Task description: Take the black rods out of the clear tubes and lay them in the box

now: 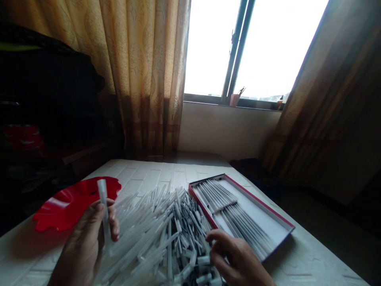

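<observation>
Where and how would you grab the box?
I'd take the box by its right wall, about mid-length, coming from the right and pinching over the rim. That wall is long and straight, with bare floor just inside; the rods lie toward the left wall, and the pile crowds that side outside. Probably keep it level, since it's open-topped.

I am working in what is looking like a room in a home. Patterned gold curtains (145, 71) are hanging on both sides of a window (208, 47), and bright daylight is coming through. A pinkish cup (234, 100) holding slim items is standing on the sill (205, 103). A white, brick-patterned surface (166, 171) is stretching before me, and dark furniture (86, 153) is standing in shadow at my left.
</observation>
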A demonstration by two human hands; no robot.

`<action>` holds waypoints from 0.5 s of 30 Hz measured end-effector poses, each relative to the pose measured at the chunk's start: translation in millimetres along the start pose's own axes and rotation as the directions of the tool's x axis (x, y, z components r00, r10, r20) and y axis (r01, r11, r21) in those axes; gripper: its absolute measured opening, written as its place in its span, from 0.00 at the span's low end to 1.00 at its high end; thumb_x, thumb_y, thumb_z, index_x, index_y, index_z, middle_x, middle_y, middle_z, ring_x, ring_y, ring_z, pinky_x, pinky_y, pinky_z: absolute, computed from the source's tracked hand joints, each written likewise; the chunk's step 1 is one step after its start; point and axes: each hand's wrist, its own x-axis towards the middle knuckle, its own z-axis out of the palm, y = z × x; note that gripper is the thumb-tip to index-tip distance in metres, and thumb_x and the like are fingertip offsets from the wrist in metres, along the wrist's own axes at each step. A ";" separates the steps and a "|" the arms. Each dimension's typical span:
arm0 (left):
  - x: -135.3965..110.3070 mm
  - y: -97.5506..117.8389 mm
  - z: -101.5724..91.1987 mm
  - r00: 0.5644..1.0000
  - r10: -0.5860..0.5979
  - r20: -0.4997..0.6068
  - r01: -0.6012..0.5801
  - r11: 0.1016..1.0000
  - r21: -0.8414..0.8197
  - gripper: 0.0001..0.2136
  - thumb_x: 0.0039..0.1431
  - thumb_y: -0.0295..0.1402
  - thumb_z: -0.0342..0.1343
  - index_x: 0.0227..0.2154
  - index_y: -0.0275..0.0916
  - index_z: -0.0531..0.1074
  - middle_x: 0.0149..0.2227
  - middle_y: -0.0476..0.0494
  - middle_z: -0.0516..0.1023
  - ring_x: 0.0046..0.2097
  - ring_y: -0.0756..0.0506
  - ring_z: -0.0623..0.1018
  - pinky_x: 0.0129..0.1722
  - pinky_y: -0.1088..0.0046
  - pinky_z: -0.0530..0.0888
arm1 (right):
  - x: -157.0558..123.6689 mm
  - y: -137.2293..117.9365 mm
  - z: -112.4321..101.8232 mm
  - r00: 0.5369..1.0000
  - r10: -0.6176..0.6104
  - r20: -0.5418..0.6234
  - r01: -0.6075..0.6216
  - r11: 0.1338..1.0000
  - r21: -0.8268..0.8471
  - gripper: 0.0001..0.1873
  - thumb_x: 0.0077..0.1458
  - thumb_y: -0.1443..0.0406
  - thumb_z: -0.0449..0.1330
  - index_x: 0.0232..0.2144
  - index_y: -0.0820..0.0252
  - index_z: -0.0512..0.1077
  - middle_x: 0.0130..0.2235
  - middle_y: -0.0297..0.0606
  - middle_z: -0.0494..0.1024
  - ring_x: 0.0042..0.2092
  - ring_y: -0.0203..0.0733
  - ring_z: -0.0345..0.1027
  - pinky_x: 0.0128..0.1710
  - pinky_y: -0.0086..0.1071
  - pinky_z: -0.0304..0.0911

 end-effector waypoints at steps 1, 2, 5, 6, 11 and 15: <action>-1.6 -6.9 -0.6 0.998 -0.011 0.062 0.008 0.999 0.048 0.25 0.35 0.55 0.72 0.31 0.43 0.74 0.20 0.59 0.73 0.17 0.55 0.69 0.15 0.85 0.69 | 1.0 -0.4 0.6 1.000 0.020 -0.012 -0.020 0.999 -0.044 0.10 0.53 0.69 0.53 0.38 0.58 0.71 0.21 0.27 0.73 0.20 0.33 0.62 0.24 0.25 0.59; -4.1 -15.7 -1.3 0.991 -0.045 0.130 0.031 0.993 0.110 0.25 0.39 0.57 0.70 0.33 0.43 0.74 0.20 0.58 0.72 0.16 0.56 0.67 0.12 0.85 0.65 | 2.1 -1.2 1.5 0.999 0.036 -0.008 -0.037 0.996 -0.085 0.10 0.53 0.69 0.53 0.37 0.58 0.71 0.21 0.27 0.73 0.21 0.34 0.63 0.25 0.26 0.59; -13.5 -45.9 -5.2 0.904 -0.210 0.373 0.105 0.953 0.283 0.26 0.46 0.60 0.63 0.34 0.41 0.73 0.20 0.56 0.69 0.13 0.56 0.62 0.09 0.84 0.58 | 4.2 -3.7 4.4 0.996 0.079 0.035 -0.071 0.981 -0.181 0.09 0.54 0.69 0.53 0.36 0.57 0.72 0.24 0.30 0.76 0.24 0.36 0.68 0.27 0.27 0.60; -16.5 -54.6 -6.6 0.854 -0.254 0.453 0.102 0.937 0.333 0.26 0.48 0.61 0.61 0.35 0.42 0.73 0.20 0.56 0.69 0.13 0.56 0.61 0.09 0.84 0.56 | 4.4 -3.9 5.1 0.995 0.093 0.037 -0.084 0.976 -0.201 0.09 0.55 0.69 0.53 0.36 0.57 0.72 0.24 0.31 0.76 0.25 0.37 0.69 0.28 0.27 0.61; -26.6 -67.3 -10.5 0.621 -0.295 0.726 -0.130 0.874 0.467 0.23 0.60 0.60 0.50 0.38 0.43 0.71 0.22 0.57 0.66 0.15 0.56 0.60 0.12 0.83 0.57 | 4.6 -1.1 5.7 0.994 0.105 0.011 -0.099 0.969 -0.228 0.08 0.61 0.63 0.55 0.35 0.57 0.73 0.24 0.32 0.77 0.25 0.38 0.70 0.28 0.28 0.61; -30.7 -61.5 -12.3 0.574 -0.192 0.796 -0.429 0.758 0.491 0.16 0.66 0.50 0.48 0.37 0.45 0.72 0.23 0.55 0.70 0.23 0.52 0.70 0.23 0.83 0.67 | 8.0 -8.2 3.0 0.998 0.010 -0.067 -0.022 0.982 -0.186 0.13 0.65 0.61 0.51 0.33 0.58 0.73 0.27 0.36 0.79 0.27 0.38 0.72 0.29 0.28 0.63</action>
